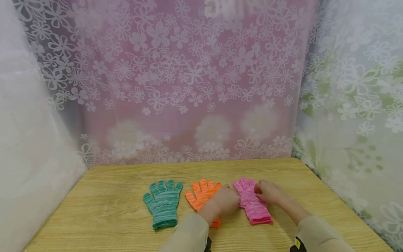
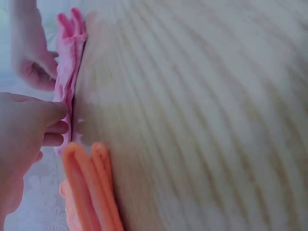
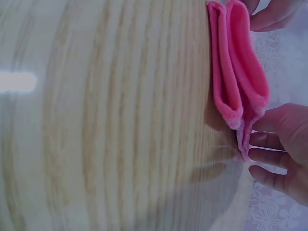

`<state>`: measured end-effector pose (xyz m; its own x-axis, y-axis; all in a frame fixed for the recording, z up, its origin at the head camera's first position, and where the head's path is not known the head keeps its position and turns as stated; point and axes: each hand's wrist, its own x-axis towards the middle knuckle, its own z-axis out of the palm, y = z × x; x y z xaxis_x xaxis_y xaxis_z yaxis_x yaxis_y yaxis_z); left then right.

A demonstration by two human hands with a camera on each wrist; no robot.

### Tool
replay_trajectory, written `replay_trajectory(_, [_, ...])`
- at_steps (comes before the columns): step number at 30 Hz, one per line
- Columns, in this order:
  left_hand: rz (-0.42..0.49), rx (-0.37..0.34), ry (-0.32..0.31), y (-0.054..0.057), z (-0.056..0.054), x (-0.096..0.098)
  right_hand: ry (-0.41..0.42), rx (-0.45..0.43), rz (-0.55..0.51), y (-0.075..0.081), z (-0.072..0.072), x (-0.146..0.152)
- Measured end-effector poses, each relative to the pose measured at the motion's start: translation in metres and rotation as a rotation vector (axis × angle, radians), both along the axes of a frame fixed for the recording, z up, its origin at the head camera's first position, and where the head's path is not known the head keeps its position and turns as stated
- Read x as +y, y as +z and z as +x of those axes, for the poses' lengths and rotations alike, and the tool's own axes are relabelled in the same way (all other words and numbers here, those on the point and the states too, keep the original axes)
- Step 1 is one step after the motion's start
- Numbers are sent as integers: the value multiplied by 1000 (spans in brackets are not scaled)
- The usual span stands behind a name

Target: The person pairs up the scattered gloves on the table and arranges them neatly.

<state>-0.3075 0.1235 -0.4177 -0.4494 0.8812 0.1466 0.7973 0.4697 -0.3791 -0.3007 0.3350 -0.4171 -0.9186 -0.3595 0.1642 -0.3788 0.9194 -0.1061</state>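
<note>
A pink knitted glove [image 1: 253, 206] lies on the wooden table in the head view, fingers pointing away. Its cuff shows two folded layers in the right wrist view. My left hand [image 1: 227, 201] pinches the glove's left edge; in the left wrist view that hand [image 2: 24, 130] has its thumb and fingertips at the edge. On the other side my right hand [image 1: 270, 192] holds the right edge near the glove's fingers. In the right wrist view, the fingertips of this hand [image 3: 288, 149] meet the glove's side. An orange glove [image 1: 201, 194] lies partly hidden under my left forearm.
A green striped glove [image 1: 165, 206] lies left of the orange one on the wooden table [image 1: 110, 203]. A pink flowered curtain [image 1: 189, 87] hangs behind the table. Pale sheets, including a flowered one [image 1: 355, 105] on the right, flank it.
</note>
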Motion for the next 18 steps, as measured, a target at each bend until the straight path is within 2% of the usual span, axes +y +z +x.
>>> replay_trajectory(4, [39,-57,10,3,-3,-3,6,3,-7,4,5,0])
replay_trajectory(7, [34,-64,-9,2,-4,-3,39,21,-16,10,9,-1])
replay_trajectory(11, [4,-75,-20,0,-5,-2,197,28,-18,21,16,-6])
replay_trajectory(14, [-7,-75,-17,-1,-7,-2,329,0,-1,27,23,-13])
replay_trajectory(18, [-5,-70,-16,-2,-7,-3,406,-43,16,26,34,-22])
